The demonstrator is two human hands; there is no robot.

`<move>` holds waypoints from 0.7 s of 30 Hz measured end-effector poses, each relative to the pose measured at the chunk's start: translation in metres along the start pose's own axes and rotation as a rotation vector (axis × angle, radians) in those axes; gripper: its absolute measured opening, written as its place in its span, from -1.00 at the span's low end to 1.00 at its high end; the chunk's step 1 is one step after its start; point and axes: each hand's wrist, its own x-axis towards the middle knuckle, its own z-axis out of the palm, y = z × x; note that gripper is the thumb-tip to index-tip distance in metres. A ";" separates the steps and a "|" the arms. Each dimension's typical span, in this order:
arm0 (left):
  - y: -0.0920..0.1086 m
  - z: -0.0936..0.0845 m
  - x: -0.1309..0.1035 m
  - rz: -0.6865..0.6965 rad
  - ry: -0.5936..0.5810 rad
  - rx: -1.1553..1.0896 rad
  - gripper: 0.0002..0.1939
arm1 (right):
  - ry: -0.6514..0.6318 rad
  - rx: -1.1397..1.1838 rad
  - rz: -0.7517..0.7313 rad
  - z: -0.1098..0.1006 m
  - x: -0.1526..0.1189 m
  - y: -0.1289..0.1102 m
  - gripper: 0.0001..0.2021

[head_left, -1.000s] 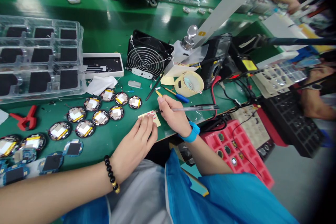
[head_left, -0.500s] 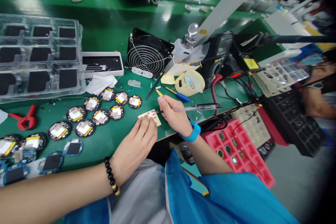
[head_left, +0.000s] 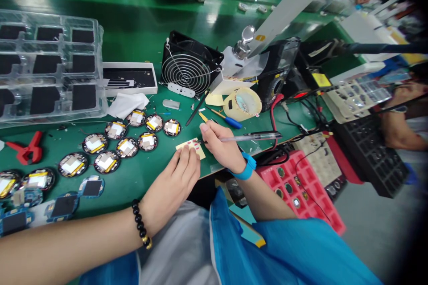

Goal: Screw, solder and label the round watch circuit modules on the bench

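Observation:
My left hand (head_left: 177,181), a black bead bracelet at its wrist, lies with fingers stretched out flat over the lower left part of a small yellow paper note (head_left: 200,153). Red marks show on the part of the note left uncovered. My right hand (head_left: 222,146) is closed around a clear-barrelled pen (head_left: 257,136). The pen's back end points right, and its dark tip is at the note's upper right part; whether it touches the paper I cannot tell. Left of the note, several round circuit assemblies (head_left: 147,141) lie on the green bench (head_left: 160,164).
A metal-grilled fan (head_left: 186,71), a tape roll (head_left: 227,106) and a blue-handled tool (head_left: 233,122) stand or lie beyond my hands. At left are a clear tray (head_left: 67,84) and red clamp (head_left: 28,149). A pink foam tray (head_left: 312,187) sits at right, below bench level.
The view has shifted slightly, so objects on the left sit a little further left. My hands, the note and the pen look almost the same.

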 end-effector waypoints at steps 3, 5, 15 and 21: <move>0.000 0.000 0.000 0.001 -0.009 -0.004 -0.42 | -0.007 0.014 0.006 0.000 0.000 0.000 -0.48; -0.001 0.000 0.000 0.005 -0.014 -0.009 -0.42 | -0.013 0.020 0.018 0.000 0.000 0.000 -0.47; -0.001 0.000 0.000 0.009 -0.018 -0.017 -0.43 | 0.003 -0.018 0.006 0.000 0.001 0.000 -0.45; 0.000 0.000 0.000 0.005 -0.008 -0.030 -0.42 | 0.003 -0.030 0.012 0.000 0.000 -0.001 -0.42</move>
